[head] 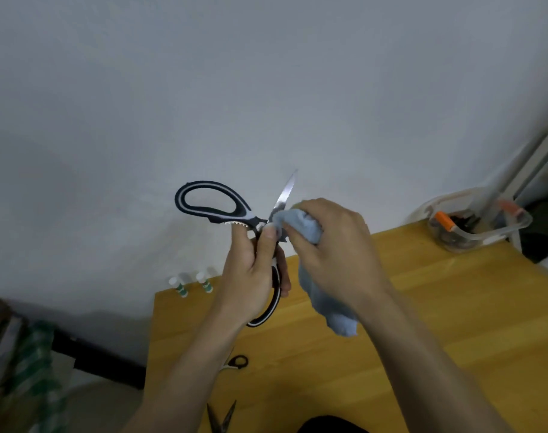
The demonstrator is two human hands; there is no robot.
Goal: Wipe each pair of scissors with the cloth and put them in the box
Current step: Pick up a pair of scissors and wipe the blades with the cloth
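wooden table [422,323] | on it: clear box [482,228], two bottles [193,284], small scissors [236,362], open scissors [222,417]

One view only, from your head. You look forward and down over a wooden table [422,323], but pitched high: pale wall [266,73] fills the upper half of the picture. Wide-angle lens; the table edges splay outward toward the bottom.

Your forearms enter from the lower edge and meet mid-picture, close to the lens. Left hand [250,276] and right hand [335,248] sit just below centre, raised above the table top.

The table's far edge meets the wall. A clear box [482,226] sits at the far right corner, near the picture's edge. Floor shows lower left.
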